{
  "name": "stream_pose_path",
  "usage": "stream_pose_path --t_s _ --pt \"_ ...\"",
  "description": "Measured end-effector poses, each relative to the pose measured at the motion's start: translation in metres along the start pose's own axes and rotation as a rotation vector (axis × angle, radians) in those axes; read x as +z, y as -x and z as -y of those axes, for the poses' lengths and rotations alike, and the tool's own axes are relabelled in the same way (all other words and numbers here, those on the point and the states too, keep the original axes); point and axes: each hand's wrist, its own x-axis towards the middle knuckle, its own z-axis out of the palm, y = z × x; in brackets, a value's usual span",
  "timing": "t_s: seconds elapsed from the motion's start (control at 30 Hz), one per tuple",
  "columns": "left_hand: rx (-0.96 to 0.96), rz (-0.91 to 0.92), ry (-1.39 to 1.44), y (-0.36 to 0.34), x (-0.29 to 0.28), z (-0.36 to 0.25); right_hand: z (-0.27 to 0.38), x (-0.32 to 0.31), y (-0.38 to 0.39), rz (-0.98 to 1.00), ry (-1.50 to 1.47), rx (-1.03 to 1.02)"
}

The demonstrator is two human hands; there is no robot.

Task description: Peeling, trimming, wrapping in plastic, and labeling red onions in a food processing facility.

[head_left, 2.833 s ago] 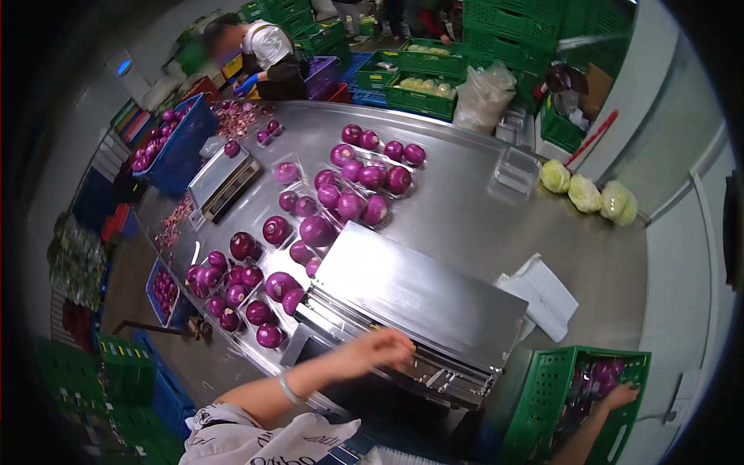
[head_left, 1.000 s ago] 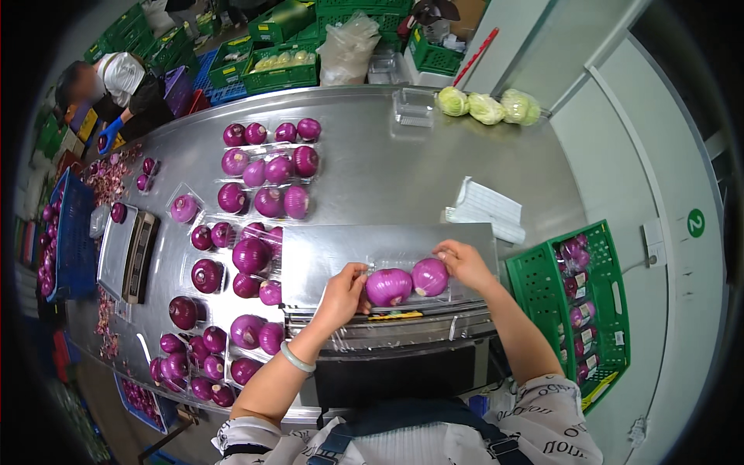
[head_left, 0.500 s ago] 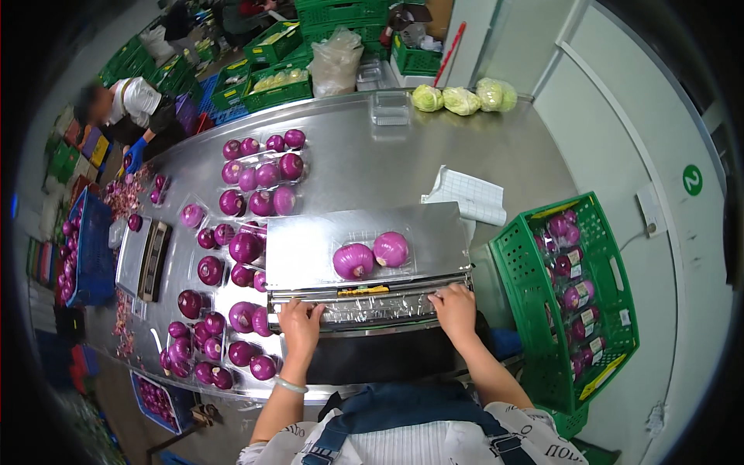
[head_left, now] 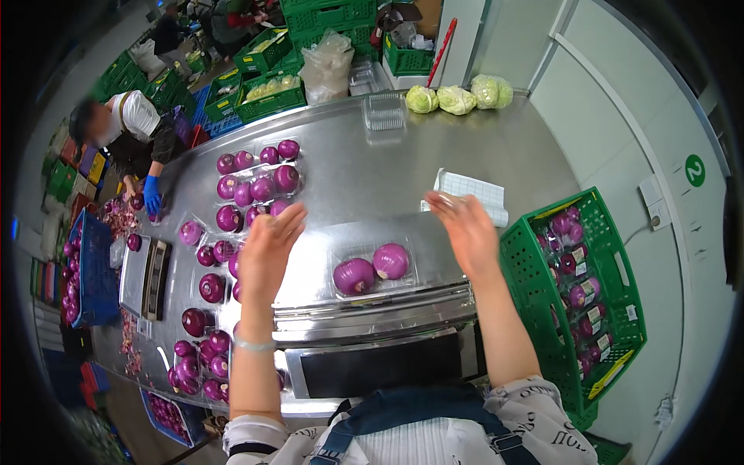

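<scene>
Both my hands are raised over the steel wrapping machine (head_left: 372, 329), one above each side. Fingers pressed together, my left hand (head_left: 267, 252) and my right hand (head_left: 469, 232) seem to hold the ends of a clear plastic film (head_left: 310, 271). The film is hard to see, showing mostly as a sheen between them. Between the hands, a clear tray (head_left: 413, 277) with two purple onions (head_left: 354, 277) sits on the machine's top. My left hand and forearm hide some of the trayed onions on the left.
Onions in clear trays (head_left: 263, 187) cover the table's left side, beside a scale (head_left: 139, 271). A green crate (head_left: 573, 310) of packed onions stands at right. White paper (head_left: 484, 198) lies beyond my right hand. Cabbages (head_left: 456, 99) sit at the back. A co-worker (head_left: 139, 124) handles onions at far left.
Both my hands have moved up and away from me, from the machine's front roller to above its top, apparently drawing film along. The co-worker's gloved hand has shifted right.
</scene>
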Motion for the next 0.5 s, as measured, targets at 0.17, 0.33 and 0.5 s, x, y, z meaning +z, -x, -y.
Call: stream_pose_path --t_s 0.17,0.33,0.5 --pt "-0.198 -0.047 -1.224 -0.016 -0.043 0.111 -0.113 -0.054 -0.025 0.251 1.178 0.2" --pt "-0.507 -0.092 -0.83 -0.002 -0.03 0.095 -0.095 -0.036 -0.011 0.436 1.13 0.496" --pt "-0.594 0.079 -0.903 0.009 -0.024 0.079 -0.078 -0.037 0.004 0.495 1.052 0.465"
